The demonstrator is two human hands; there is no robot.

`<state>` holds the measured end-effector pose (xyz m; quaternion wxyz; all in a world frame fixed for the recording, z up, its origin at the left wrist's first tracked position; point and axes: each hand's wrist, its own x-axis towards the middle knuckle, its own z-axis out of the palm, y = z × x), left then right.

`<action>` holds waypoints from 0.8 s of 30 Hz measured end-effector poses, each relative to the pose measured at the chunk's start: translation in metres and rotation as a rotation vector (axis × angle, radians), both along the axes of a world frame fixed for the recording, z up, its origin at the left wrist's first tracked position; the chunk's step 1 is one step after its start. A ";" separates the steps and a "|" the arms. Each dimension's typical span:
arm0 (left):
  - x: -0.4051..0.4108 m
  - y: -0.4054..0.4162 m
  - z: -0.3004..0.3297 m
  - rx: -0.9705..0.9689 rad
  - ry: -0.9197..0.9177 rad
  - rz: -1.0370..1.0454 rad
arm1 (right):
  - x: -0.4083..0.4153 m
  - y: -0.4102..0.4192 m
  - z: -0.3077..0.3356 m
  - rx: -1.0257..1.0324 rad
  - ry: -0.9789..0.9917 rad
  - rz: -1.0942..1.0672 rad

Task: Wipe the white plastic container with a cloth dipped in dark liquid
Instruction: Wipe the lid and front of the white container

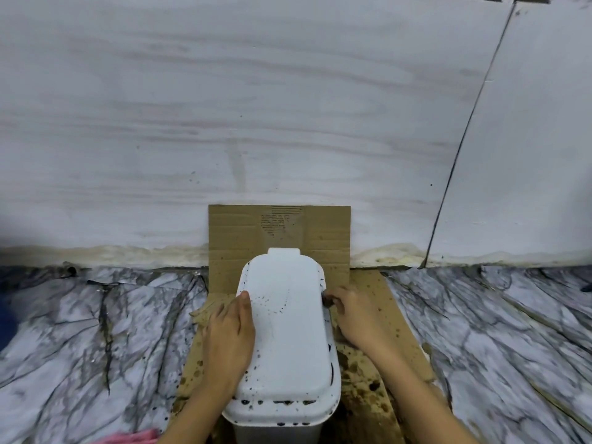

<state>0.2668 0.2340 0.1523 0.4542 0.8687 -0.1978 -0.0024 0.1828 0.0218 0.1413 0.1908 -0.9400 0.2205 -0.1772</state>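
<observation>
Container [285, 318] sits on cardboard [378, 302]; left hand [229, 334] flat on its lid, fingers together; right hand [349, 312] pinches a dark cloth [327, 299] at its right edge. Drips could spatter the lid.

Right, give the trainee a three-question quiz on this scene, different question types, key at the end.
1. True or false: the left hand lies flat on the lid of the white container.
2. The right hand presses a small dark cloth against which part of the container? A) the near rim B) its right edge C) the far tab
3. Fill in: the container stands on a sheet of stained ____.

Key:
1. True
2. B
3. cardboard
</observation>
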 end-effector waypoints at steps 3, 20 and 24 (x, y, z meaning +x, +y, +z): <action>0.002 0.000 -0.002 -0.025 0.008 0.005 | 0.043 -0.020 -0.001 -0.016 -0.024 -0.056; -0.002 0.001 0.005 -0.101 -0.047 0.005 | -0.070 0.058 -0.015 0.087 -0.212 0.015; -0.005 0.000 0.007 -0.113 -0.033 0.040 | -0.102 0.082 -0.012 0.124 -0.174 0.009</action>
